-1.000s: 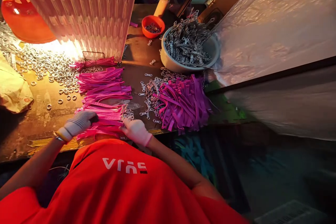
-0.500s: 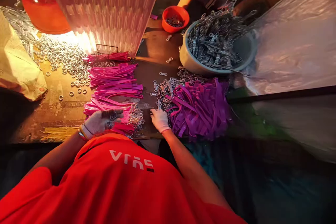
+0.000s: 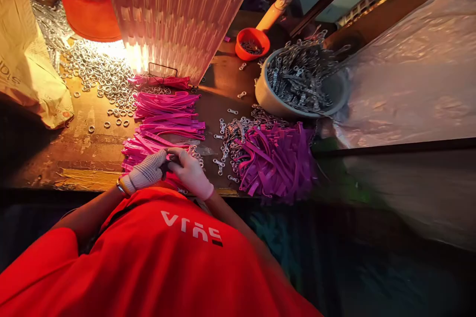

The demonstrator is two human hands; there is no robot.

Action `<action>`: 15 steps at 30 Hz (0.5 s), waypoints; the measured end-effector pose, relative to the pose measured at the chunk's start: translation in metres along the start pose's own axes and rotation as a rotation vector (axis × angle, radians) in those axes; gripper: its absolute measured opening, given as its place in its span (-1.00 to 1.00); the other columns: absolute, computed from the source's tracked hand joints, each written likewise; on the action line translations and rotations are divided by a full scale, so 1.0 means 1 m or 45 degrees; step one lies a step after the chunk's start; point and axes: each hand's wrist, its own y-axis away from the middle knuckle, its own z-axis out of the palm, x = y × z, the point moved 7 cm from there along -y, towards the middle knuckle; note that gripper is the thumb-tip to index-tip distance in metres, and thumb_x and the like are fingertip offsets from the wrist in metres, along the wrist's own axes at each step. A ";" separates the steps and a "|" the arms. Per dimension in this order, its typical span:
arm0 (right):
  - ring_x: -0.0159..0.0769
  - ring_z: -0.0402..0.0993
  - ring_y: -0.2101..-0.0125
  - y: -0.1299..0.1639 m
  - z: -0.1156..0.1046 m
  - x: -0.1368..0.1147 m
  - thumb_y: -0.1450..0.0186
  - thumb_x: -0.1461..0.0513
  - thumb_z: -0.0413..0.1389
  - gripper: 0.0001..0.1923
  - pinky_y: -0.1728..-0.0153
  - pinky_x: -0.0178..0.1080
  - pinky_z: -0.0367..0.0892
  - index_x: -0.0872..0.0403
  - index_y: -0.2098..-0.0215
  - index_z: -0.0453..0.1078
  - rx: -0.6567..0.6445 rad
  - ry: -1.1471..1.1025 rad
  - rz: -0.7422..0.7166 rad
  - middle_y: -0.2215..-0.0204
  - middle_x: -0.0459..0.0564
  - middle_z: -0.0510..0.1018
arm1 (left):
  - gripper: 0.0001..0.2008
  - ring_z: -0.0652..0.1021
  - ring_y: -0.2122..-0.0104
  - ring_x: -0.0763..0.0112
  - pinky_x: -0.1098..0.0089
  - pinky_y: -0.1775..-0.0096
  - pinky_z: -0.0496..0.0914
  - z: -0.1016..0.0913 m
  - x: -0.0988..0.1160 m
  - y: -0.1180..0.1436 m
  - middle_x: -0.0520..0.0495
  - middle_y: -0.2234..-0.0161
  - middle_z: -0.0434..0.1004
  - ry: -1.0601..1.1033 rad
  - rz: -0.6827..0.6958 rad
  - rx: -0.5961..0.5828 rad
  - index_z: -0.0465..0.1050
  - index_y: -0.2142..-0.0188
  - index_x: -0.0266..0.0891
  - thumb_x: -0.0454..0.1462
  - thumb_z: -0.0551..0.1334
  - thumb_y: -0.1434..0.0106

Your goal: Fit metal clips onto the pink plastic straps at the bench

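Note:
My left hand [image 3: 148,169], in a dotted work glove with dark fingertips, is curled closed over the front of the table. Half a second ago small metal rings lay in its palm; now its fingers cover them. My right hand [image 3: 191,176], in a pale glove, meets it with thumb and fingers pinched together. Whatever sits in that pinch is too small and covered to make out. Beneath both hands lie bundles of pink straps [image 3: 165,129] with metal links at their right ends. To the right, purple straps [image 3: 277,158] are heaped beside loose metal links [image 3: 238,133].
Loose metal rings [image 3: 98,74] spread under a red lamp [image 3: 89,12], beside a paper sack [image 3: 40,69]. A ribbed translucent panel [image 3: 178,10] stands behind the straps. At the back are a red cup [image 3: 253,44] and a grey bucket [image 3: 273,91] full of metal pieces.
My right hand has moved left, from the metal links beside the purple straps to my left hand. My left hand has turned over and closed. The view has shifted slightly.

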 end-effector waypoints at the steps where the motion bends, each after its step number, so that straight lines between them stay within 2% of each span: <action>1: -0.29 0.53 0.15 0.000 0.003 -0.003 -0.27 0.20 0.13 -0.59 0.02 -0.21 0.43 -0.01 -0.09 0.45 0.017 -0.061 0.033 0.10 -0.07 0.62 | -0.87 0.42 0.61 0.52 0.52 0.53 0.27 0.001 0.002 0.003 0.03 0.55 0.48 0.027 -0.006 -0.046 0.44 0.24 -0.29 -0.37 0.25 -0.18; 4: -0.36 0.45 0.32 0.005 -0.001 -0.001 -0.22 0.15 0.18 -0.68 0.21 -0.27 0.43 0.03 0.05 0.47 0.201 -0.263 0.147 0.29 -0.13 0.56 | -0.83 0.43 0.60 0.52 0.53 0.57 0.22 0.008 0.004 0.013 -0.05 0.49 0.55 0.322 -0.122 -0.162 0.49 0.18 -0.31 -0.30 0.25 -0.22; 7: -0.41 0.36 0.42 0.013 -0.007 0.006 -0.15 0.11 0.26 -0.69 0.34 -0.31 0.37 0.03 0.18 0.44 0.402 -0.448 0.214 0.40 -0.19 0.45 | -0.76 0.42 0.57 0.59 0.57 0.56 0.19 0.014 -0.003 0.022 -0.12 0.36 0.61 0.711 -0.245 -0.055 0.54 0.17 -0.32 -0.25 0.33 -0.18; 9: -0.41 0.35 0.44 0.019 -0.003 0.009 -0.14 0.10 0.27 -0.70 0.37 -0.31 0.36 0.03 0.19 0.43 0.457 -0.485 0.224 0.42 -0.20 0.43 | -0.73 0.41 0.56 0.62 0.58 0.55 0.18 0.018 -0.009 0.025 -0.11 0.34 0.61 0.826 -0.260 0.019 0.55 0.18 -0.32 -0.23 0.39 -0.13; 12: -0.35 0.42 0.36 0.026 0.003 0.012 -0.18 0.11 0.23 -0.71 0.29 -0.26 0.42 0.02 0.16 0.44 0.481 -0.366 0.190 0.36 -0.15 0.49 | -0.73 0.35 0.61 0.61 0.56 0.59 0.13 0.020 -0.015 0.028 -0.03 0.45 0.54 0.686 -0.210 0.074 0.52 0.21 -0.29 -0.17 0.40 -0.16; 15: -0.26 0.50 0.22 0.029 0.006 0.010 -0.30 0.13 0.14 -0.71 0.10 -0.19 0.45 0.03 0.04 0.44 0.421 -0.053 0.089 0.22 -0.03 0.58 | -0.78 0.32 0.65 0.57 0.53 0.62 0.11 0.012 -0.014 0.031 0.04 0.55 0.45 0.363 -0.162 0.148 0.47 0.30 -0.27 -0.14 0.34 -0.23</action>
